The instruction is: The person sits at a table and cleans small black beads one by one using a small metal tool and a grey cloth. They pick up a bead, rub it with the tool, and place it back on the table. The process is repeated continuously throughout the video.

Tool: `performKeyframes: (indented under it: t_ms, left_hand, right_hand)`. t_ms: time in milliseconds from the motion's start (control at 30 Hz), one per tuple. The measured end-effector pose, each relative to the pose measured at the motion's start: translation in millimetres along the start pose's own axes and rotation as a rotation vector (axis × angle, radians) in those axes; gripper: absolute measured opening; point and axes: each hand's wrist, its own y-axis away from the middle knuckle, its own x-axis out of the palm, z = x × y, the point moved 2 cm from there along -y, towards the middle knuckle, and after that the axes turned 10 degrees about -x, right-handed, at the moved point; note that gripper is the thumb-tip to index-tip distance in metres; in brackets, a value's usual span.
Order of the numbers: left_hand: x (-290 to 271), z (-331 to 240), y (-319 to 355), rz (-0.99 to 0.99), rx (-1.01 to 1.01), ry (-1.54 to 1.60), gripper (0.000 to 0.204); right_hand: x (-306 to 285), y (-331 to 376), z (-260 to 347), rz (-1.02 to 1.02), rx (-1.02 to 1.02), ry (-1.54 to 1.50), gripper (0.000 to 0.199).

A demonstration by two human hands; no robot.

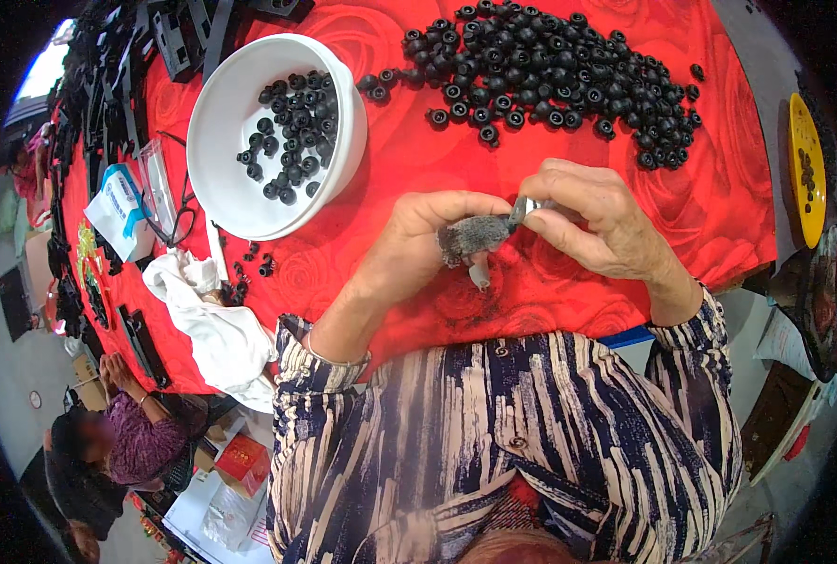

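Observation:
My left hand (pixel 409 240) is closed at the middle of the table, thumb and fingers bent toward my right hand. Over its fingers lies a dark grey, fuzzy piece (pixel 475 237); whether it is held or wrapped round a finger I cannot tell. Below that, a pale grey tip (pixel 479 273) shows. My right hand (pixel 592 221) pinches a small shiny metal piece (pixel 528 208) between thumb and fingers. This metal meets a small dark part at my left fingertips, too small to name. Dark specks are scattered on the red cloth beneath both hands.
A white bowl (pixel 351 160) with black round parts stands left. A heap of similar parts (pixel 550 80) spreads behind my hands. A white cloth (pixel 216 329), glasses (pixel 179 221) and a packet (pixel 117 211) lie left. A yellow tray (pixel 806 202) is far right; another person (pixel 146 437) sits lower left.

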Motion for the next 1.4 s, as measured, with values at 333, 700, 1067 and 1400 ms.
performKeyframes:
  t_ms: [333, 700, 1067, 1400]
  left_hand:
    - [-6, -6, 0, -0.145, -0.016, 0.010, 0.024]
    - [20, 9, -1, 0.033, -0.152, 0.413, 0.020]
    - [24, 16, 0, -0.011, -0.085, 0.381, 0.031]
    - [23, -7, 5, -0.392, 0.530, -0.593, 0.032]
  right_hand:
    - [1, 1, 2, 0.122, -0.031, -0.117, 0.017]
    - [11, 5, 6, -0.163, -0.421, 0.292, 0.043]
    - [14, 6, 12, -0.247, -0.502, 0.402, 0.034]
    - [6, 1, 13, -0.249, -0.129, 0.127, 0.022]
